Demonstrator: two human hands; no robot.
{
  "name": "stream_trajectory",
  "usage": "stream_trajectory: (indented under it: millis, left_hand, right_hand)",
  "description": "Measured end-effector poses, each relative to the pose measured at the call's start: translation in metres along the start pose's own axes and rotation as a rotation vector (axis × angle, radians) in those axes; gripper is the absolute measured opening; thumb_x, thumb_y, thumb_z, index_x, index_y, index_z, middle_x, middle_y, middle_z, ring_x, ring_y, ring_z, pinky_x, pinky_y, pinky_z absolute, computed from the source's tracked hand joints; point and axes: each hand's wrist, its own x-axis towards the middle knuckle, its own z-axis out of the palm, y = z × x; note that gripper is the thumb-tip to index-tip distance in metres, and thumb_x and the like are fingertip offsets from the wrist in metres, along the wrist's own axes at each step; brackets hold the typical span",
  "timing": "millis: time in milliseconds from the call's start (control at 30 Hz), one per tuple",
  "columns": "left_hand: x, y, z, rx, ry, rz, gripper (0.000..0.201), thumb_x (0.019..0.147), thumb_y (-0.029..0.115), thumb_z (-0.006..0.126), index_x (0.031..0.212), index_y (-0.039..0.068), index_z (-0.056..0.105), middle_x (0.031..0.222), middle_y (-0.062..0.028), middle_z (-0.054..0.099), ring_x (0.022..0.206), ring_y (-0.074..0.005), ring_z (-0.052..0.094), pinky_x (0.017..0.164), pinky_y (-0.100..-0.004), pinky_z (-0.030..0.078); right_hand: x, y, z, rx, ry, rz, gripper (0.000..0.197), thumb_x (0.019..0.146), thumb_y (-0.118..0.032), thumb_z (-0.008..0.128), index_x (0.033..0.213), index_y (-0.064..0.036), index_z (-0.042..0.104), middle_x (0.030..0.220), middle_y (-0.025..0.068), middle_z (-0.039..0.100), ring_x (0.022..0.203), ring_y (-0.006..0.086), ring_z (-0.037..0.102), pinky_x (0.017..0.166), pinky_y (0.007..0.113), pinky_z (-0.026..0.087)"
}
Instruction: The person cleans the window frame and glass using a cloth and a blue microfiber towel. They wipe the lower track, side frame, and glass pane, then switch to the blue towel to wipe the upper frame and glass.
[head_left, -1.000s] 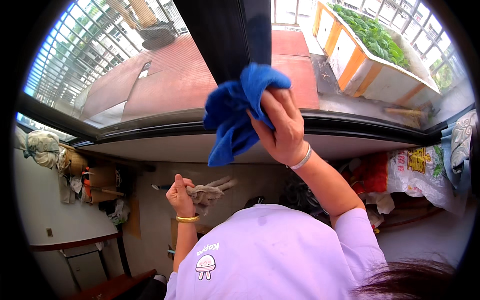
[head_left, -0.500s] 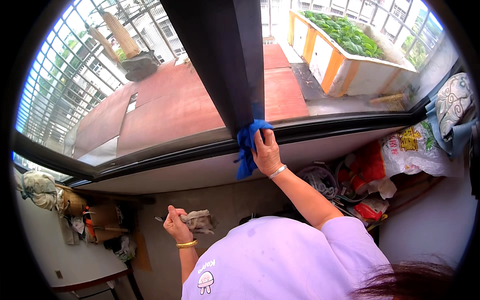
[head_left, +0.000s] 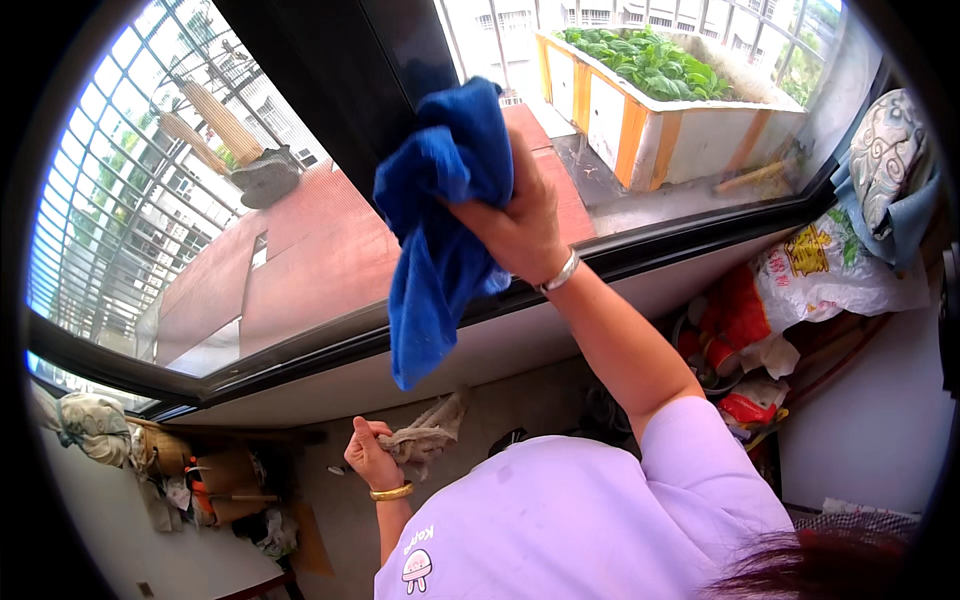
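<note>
My right hand (head_left: pixel 527 222) is closed round a bunched blue cloth (head_left: pixel 445 175), which lies over the dark upright window post (head_left: pixel 335 75). The cloth's loose end hangs down past the black bottom rail (head_left: pixel 680 232) of the window. Low and to the left, my left hand (head_left: pixel 370 456) grips a crumpled grey-beige rag (head_left: pixel 430 435), held away from the window above the floor. The fingertips of my right hand are partly hidden by the blue cloth.
Beyond the glass are reddish boards (head_left: pixel 310 255), a metal grille (head_left: pixel 110 200) and a white foam box with orange tape (head_left: pixel 670 140) holding leafy plants. Plastic bags (head_left: pixel 835 270) and clutter crowd the right corner. A table (head_left: pixel 110 530) and stored items stand at left.
My right hand has moved the blue cloth up from the bottom rail along the post, so it looks larger and nearer. My left hand still holds the rag, slightly lower in the picture.
</note>
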Motion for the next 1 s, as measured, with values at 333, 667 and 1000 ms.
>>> stream_trajectory:
  millis: [333,667,1000]
  left_hand:
    - [-0.004,0.002,-0.011,0.008,0.041,0.01,0.055,0.101,0.032,0.049,0.057,0.001,0.054,0.061,-0.0042,0.056,0.061,-0.0093,0.048,0.062,-0.0256,0.036]
    - [-0.008,-0.001,-0.008,-0.013,0.016,-0.003,0.054,0.101,0.034,0.05,0.058,0.0,0.055,0.061,-0.0041,0.056,0.06,-0.0092,0.048,0.061,-0.0256,0.036]
    - [0.001,-0.002,-0.002,0.037,-0.041,-0.026,0.053,0.1,0.031,0.052,0.057,0.0,0.055,0.06,-0.0034,0.056,0.059,-0.0084,0.046,0.06,-0.0253,0.035]
  right_hand:
    - [-0.154,0.087,-0.028,-0.161,-0.261,0.412,0.058,0.073,0.01,0.066,0.128,-0.0056,0.054,0.114,0.0084,0.063,0.109,0.0179,0.06,0.095,0.028,0.045]
    - [0.029,-0.024,0.003,0.051,-0.088,-0.104,0.059,0.076,-0.004,0.071,0.131,-0.0039,0.051,0.106,0.0091,0.067,0.098,0.015,0.062,0.086,0.03,0.049]
    - [-0.119,0.052,-0.01,-0.351,-0.226,0.317,0.053,0.069,0.002,0.065,0.12,-0.0076,0.055,0.111,0.0121,0.063,0.102,0.036,0.06,0.083,0.039,0.051]
